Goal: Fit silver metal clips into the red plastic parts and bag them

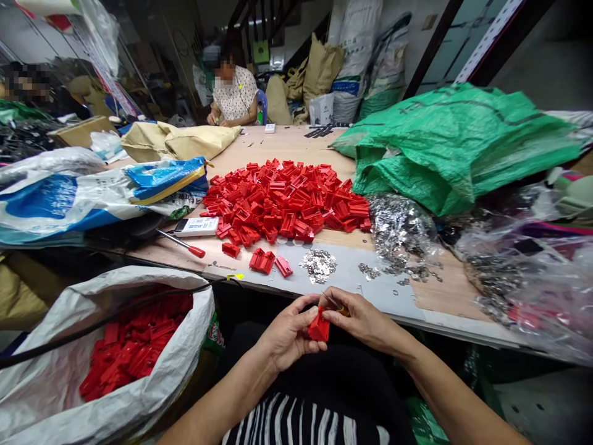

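Note:
Close to my lap, my left hand (290,330) pinches a red plastic housing (319,327) by its sides. My right hand (359,315) is closed around a small tool with a yellow-brown handle (343,310), its thumb and fingers against the top of the red piece. The tool's tip is too small to make out. Just beyond my hands, a pile of small silver metal pieces (317,266) lies on a grey sheet. Two or three loose red housings (262,261) sit left of it, in front of a large heap of red housings (287,201).
An open white sack (185,334) with red parts stands at my left. A screwdriver (185,244) and a white box (197,227) lie by the heap. Clear bags of metal pieces (403,225) and a green sack (463,142) are right. A person (234,93) sits across the table.

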The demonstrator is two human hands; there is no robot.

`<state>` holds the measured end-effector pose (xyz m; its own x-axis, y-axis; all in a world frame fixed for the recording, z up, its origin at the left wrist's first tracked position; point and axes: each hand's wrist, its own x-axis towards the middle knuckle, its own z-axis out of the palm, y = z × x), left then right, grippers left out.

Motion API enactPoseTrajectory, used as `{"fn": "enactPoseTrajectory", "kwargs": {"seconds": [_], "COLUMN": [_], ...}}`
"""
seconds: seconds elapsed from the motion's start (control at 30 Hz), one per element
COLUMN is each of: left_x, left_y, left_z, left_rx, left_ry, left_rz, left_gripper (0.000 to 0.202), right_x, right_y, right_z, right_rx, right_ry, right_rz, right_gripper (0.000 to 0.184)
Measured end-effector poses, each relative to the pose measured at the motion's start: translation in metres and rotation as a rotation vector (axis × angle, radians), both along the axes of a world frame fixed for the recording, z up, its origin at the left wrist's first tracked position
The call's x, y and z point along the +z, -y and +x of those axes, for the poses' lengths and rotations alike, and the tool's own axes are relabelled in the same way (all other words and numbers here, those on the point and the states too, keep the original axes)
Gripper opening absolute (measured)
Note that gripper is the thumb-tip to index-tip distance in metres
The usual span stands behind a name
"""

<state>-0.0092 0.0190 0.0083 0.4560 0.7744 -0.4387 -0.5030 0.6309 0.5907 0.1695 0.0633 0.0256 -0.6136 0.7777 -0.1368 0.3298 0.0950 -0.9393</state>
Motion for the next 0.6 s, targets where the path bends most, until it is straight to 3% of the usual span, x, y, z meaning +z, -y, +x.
{"fn": "enactPoseTrajectory", "kwargs": {"seconds": [0.17,0.3,0.4,0.47,0.6], "left_x": [0.002,0.002,-0.001,-0.003,-0.005], "left_y": [-0.001,0.003,0.005,0.005,0.005], "left_z": [0.0,0.0,0.001,0.001,0.001], "left_rx": [0.074,0.185,0.251,0.289,0.298], "left_ry": [-0.268,-0.662,-0.911,-0.987,-1.015], "left_rz": [0.223,0.695,1.002,1.091,1.127], "left_gripper": [0.052,0.047,0.038,0.032,0.029], "right_x": [-0.011,-0.017,-0.02,-0.021,-0.022], "right_y": [-0.003,0.001,0.006,0.008,0.011], "right_z": [0.009,0.011,0.006,0.003,0.003], "right_rx": [-0.137,-0.275,-0.303,-0.307,-0.257], "right_ry": [-0.029,-0.028,-0.054,-0.086,-0.171], "right_rz": [0.045,0.057,0.014,-0.018,-0.152], "right_gripper": [0.016,0.023,0.024,0.024,0.029]}}
